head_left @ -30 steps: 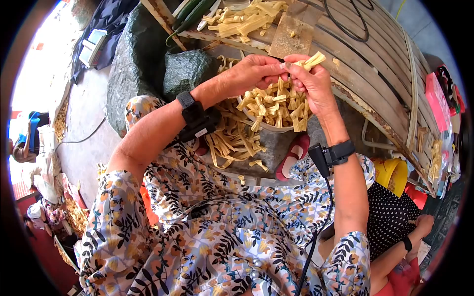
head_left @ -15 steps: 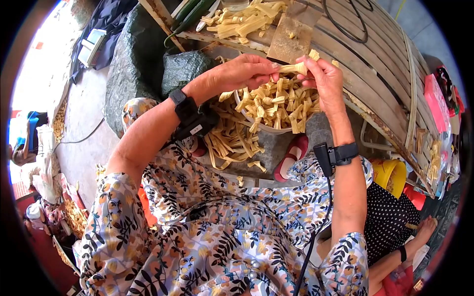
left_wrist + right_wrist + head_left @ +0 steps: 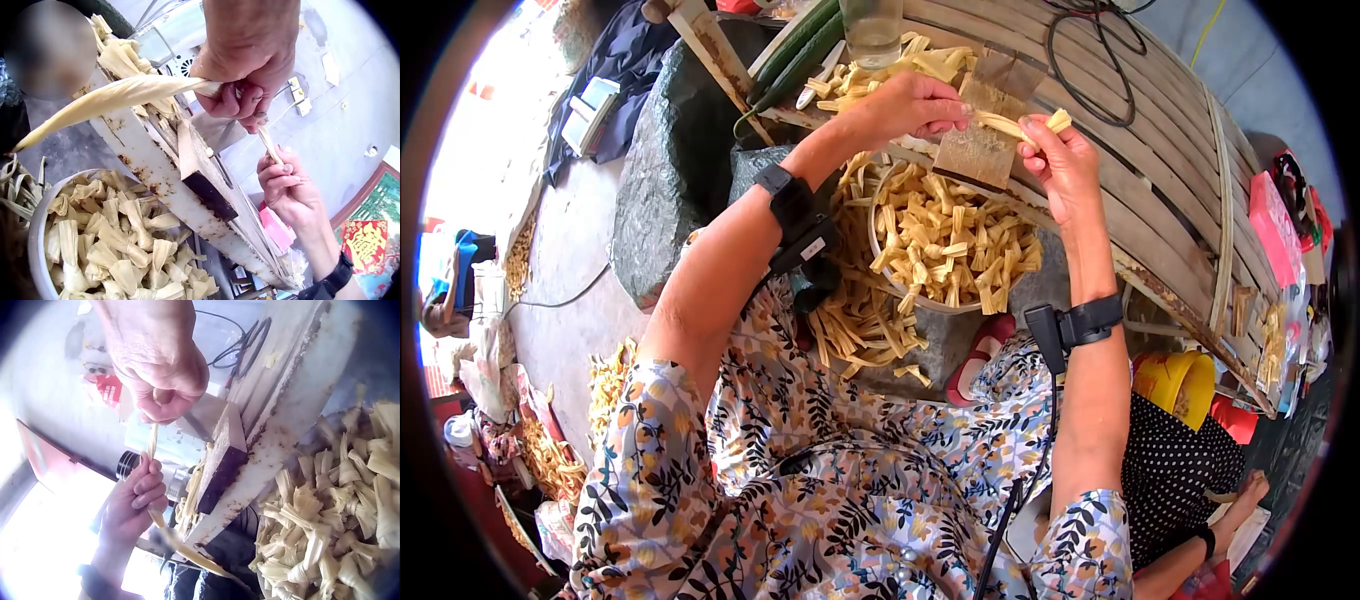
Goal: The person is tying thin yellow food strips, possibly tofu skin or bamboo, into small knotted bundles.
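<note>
My left hand (image 3: 918, 106) pinches a pale yellow fibrous strip (image 3: 998, 123) near its middle. A long, tapering tail of the strip (image 3: 106, 105) sticks out of that hand in the left wrist view. At the other end, the fingers and thumb of my right hand (image 3: 1062, 168) grip the strip, its folded tip (image 3: 1058, 120) poking out above them. Both hands are raised near a wooden block (image 3: 972, 150) on the slatted bench's edge. Below them stands a round tub (image 3: 37, 250) heaped with knotted yellow strips (image 3: 950, 240).
More loose strips (image 3: 855, 320) lie left of the tub. On the slatted bench (image 3: 1160, 170) are a glass (image 3: 872, 40), green cucumber-like vegetables (image 3: 800, 60) and a black cable (image 3: 1100, 65). A yellow bucket (image 3: 1165, 380) and another person's arm (image 3: 1225, 525) are at the right.
Both hands have risen toward the bench and moved apart, with the strip now stretched between them. The head view has shifted, showing more of the bench top and the glass.
</note>
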Available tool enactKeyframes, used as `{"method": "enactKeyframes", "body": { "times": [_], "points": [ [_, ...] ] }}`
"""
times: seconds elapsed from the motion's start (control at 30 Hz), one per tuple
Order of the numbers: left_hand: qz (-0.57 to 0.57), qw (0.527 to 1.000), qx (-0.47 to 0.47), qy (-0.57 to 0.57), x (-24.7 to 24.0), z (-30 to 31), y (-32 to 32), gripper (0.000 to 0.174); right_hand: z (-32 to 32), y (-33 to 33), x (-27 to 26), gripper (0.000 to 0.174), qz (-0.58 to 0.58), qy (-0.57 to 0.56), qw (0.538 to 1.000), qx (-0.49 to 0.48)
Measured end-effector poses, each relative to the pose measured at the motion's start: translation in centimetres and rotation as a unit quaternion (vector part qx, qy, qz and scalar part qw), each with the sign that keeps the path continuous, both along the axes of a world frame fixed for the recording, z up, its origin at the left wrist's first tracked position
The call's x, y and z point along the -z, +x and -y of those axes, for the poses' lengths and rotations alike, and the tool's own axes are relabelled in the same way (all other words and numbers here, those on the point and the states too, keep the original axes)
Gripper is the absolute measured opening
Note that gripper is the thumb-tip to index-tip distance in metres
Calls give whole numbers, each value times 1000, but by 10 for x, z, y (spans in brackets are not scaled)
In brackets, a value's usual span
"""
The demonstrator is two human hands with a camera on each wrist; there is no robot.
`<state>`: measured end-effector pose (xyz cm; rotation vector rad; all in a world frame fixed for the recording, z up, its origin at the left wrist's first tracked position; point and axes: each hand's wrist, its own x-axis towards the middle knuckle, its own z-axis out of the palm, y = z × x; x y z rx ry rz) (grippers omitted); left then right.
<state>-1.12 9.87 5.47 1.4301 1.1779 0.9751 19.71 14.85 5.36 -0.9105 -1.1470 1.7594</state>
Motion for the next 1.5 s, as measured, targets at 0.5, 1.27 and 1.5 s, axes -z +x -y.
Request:
{"method": "enactKeyframes", "body": {
  "times": [0.5,1.27,1.5],
  "points": [
    [-64,991,-101,66,6,-35,1,18,-33,-14,10,15,-40,0,996,84],
    [-5,1000,-3,-2,14,29,27,8,29,28,7,27,289,309,906,-8],
    [-259,932,14,252,25,55,74,18,36,14,31,23,339,250,905,-66]
  ]
}}
